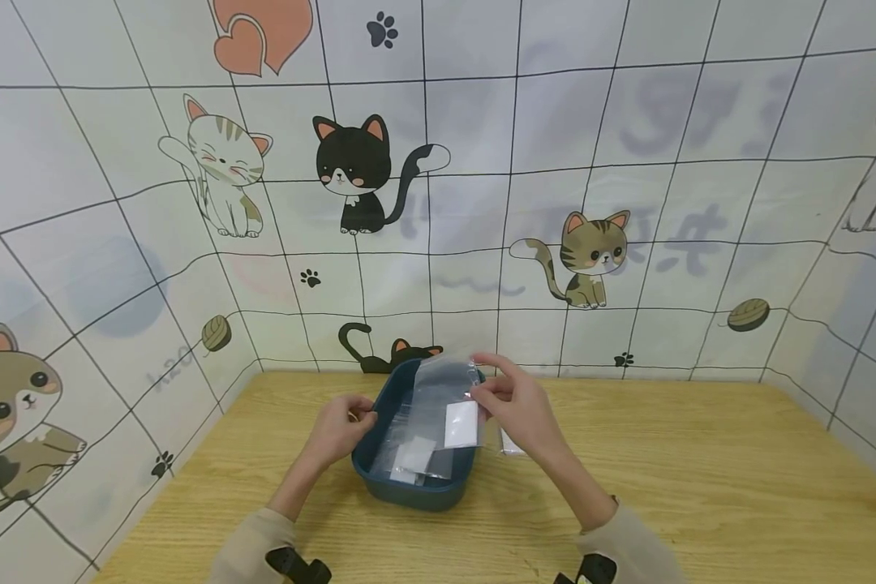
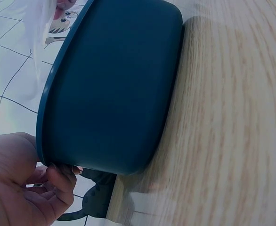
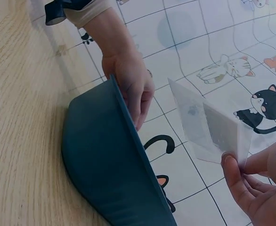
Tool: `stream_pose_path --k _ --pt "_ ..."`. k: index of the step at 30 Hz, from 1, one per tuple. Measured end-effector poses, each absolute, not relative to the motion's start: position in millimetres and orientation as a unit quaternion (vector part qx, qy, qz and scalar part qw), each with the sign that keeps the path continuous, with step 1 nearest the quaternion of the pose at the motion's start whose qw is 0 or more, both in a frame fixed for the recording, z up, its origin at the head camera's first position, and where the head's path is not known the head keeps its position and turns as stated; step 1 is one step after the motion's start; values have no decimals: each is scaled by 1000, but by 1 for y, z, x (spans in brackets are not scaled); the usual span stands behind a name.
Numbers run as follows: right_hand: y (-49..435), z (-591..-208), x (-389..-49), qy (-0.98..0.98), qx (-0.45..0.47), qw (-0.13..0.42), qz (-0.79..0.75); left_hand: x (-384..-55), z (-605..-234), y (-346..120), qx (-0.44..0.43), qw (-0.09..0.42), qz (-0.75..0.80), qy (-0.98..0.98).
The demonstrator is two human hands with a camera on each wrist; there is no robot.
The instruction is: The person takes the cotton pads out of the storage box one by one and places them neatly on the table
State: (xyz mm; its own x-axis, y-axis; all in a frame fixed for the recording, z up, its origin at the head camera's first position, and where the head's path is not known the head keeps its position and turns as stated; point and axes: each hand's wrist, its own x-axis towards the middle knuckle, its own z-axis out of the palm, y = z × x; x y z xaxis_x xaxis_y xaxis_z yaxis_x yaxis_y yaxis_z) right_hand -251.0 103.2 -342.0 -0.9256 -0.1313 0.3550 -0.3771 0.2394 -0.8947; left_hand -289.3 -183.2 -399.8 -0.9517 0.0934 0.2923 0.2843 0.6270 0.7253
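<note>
A dark blue plastic basin [image 1: 416,493] stands on the table, its rim at my left hand [image 1: 341,426]. In the left wrist view, the curled fingers and thumb of that hand grip the rim at one corner. My right hand [image 1: 520,405] pinches a clear plastic bag [image 1: 438,380] by its edge, over the basin. A white square packet [image 1: 461,425] shows inside the bag, near the fingertips. More clear bags with white pieces [image 1: 411,454] lie in the basin. The right wrist view shows the held bag [image 3: 194,127] raised above the rim.
Another small clear bag with a white piece [image 1: 510,443] lies on the wooden table [image 1: 701,478], right of the basin and partly behind the right hand. A white grid-patterned sheet with cartoon cats [image 1: 474,203] rises behind the table and at both sides.
</note>
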Motion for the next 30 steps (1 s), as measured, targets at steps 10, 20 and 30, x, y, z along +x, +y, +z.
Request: stream_pose_path --k 10,20,30 --pt "125 -340 -260 -778 165 98 599 -288 -398 -183 -109 118 -421 -893" --pt "145 -333 -262 -772 169 106 604 -288 -400 -184 -109 119 -423 -891" --pt "157 -329 -262 -771 187 80 604 -288 -399 -183 -108 116 -426 -891"
